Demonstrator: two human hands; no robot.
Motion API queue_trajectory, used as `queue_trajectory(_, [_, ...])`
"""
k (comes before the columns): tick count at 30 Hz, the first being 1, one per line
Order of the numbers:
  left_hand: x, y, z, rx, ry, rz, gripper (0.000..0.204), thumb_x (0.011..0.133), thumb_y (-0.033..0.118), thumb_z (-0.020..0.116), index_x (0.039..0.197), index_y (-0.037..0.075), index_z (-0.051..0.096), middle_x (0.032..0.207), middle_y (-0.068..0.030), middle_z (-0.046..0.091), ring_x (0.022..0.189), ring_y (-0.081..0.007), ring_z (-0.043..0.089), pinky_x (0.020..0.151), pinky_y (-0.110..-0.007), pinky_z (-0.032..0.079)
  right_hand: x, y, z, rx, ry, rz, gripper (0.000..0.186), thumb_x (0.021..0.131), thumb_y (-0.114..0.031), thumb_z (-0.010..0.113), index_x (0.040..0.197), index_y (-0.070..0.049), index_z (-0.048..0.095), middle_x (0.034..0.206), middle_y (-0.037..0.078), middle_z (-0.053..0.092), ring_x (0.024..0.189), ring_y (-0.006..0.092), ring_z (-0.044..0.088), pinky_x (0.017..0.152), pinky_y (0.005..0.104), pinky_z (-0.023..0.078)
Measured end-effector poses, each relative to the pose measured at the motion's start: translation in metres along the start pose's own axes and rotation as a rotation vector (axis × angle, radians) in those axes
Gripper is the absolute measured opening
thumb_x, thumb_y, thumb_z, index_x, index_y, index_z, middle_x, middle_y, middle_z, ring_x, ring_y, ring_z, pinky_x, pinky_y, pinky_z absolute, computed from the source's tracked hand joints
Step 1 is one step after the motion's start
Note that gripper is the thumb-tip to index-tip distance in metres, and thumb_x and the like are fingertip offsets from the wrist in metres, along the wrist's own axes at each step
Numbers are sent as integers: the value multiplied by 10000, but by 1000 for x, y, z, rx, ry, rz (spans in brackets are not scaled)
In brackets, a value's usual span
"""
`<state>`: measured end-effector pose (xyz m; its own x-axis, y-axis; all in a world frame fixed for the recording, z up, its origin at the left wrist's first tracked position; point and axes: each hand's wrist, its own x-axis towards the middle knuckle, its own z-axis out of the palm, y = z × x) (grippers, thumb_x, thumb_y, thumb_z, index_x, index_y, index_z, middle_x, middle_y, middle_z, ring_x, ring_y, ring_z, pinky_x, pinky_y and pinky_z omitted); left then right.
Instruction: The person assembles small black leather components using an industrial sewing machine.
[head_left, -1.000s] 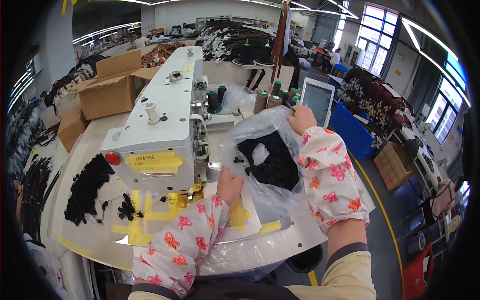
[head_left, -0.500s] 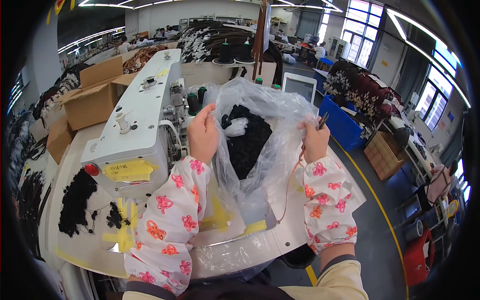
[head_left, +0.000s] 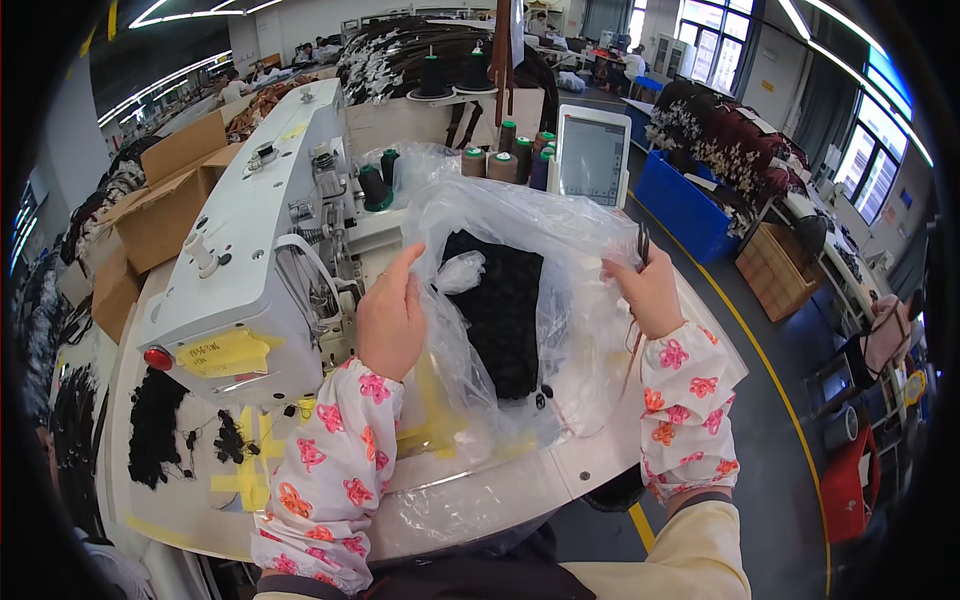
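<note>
A clear plastic bag (head_left: 575, 235) lies on the table with its mouth spread wide. Inside is a mass of small black pieces (head_left: 497, 320), with a crumpled clear plastic wad (head_left: 462, 272) at its left. My left hand (head_left: 393, 318) is at the bag's left rim, thumb and forefinger apart. At the right rim, my right hand (head_left: 650, 292) has its thumb against the plastic and its fingers curled round a slim dark two-pronged tool (head_left: 642, 243). A thin reddish cord (head_left: 632, 350) hangs below that hand. Small black bits (head_left: 544, 396) lie by the bag's near edge.
A white sewing machine (head_left: 235, 240) stands to the left, with black clumps (head_left: 155, 425) before it. Thread spools (head_left: 502, 165) and a tablet-like screen (head_left: 590, 155) are behind the bag. Further out are a cardboard box (head_left: 170, 215) and a blue bin (head_left: 685, 210).
The bag's raised rim has come down and its mouth has spread, uncovering spools behind. My left hand's thumb and forefinger have parted at the rim. My right hand has moved slightly right and lower.
</note>
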<state>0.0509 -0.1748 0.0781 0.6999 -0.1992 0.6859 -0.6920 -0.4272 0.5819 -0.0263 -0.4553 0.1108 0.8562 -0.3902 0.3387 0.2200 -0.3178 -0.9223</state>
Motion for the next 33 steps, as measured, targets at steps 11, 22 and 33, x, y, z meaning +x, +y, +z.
queue_trajectory(11, [-86, 14, -9, -209, 97, -192, 761, 766, 196, 692, 1391, 54, 282, 1338, -197, 362, 1243, -293, 370, 1024, -392, 286, 114, -61, 45, -374, -116, -348, 443, 794, -397, 659, 961, 13, 650, 926, 98, 662, 680, 142, 566, 634, 282, 438])
queue_trajectory(22, [-121, 34, 20, 381, -504, 291, 405, 689, 164, 680, 1072, 110, 556, 1211, -111, 482, 1133, -322, 467, 955, -622, 279, 142, 55, 173, -1082, -668, -157, 791, 659, -548, 671, 1228, -31, 487, 1226, 184, 544, 1103, 350, 538, 929, 426, 425])
queue_trajectory(33, [-70, -20, -9, 493, -428, 272, 157, 657, 50, 593, 804, 83, 548, 835, -83, 518, 846, -271, 547, 998, -499, 326, 149, 57, 95, -155, 144, -278, 188, 786, -183, 655, 858, -9, 656, 733, 61, 623, 655, 148, 553, 617, 286, 430])
